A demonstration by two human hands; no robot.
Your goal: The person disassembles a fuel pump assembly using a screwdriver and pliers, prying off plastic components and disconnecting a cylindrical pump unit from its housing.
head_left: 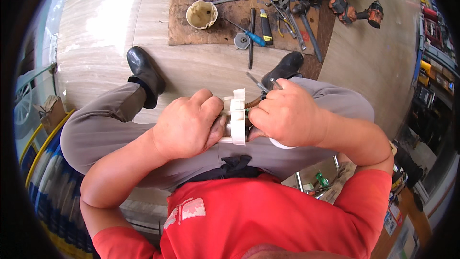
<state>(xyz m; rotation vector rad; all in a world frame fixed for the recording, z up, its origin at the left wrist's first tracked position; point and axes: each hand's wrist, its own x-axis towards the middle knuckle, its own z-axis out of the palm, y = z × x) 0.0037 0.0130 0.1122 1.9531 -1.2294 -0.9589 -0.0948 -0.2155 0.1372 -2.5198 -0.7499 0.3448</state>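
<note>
Above my lap, a white ring-shaped plastic part is held between my two hands. My left hand is closed around its left side, where a bit of shiny metal shows inside. On the right side, the curled fingers of my right hand press against the same part. Past the right hand's knuckles, a thin metal rod with a spring-like coil sticks out, and a second rod end shows by the index finger. A brown coiled piece sits between the hands. What lies inside my palms is hidden.
On the floor ahead lies a stained cardboard sheet bearing a cream plastic cup, a grey disc, a blue-handled screwdriver, a yellow-black cutter knife, a hammer and a wrench. A cordless drill lies at the right.
</note>
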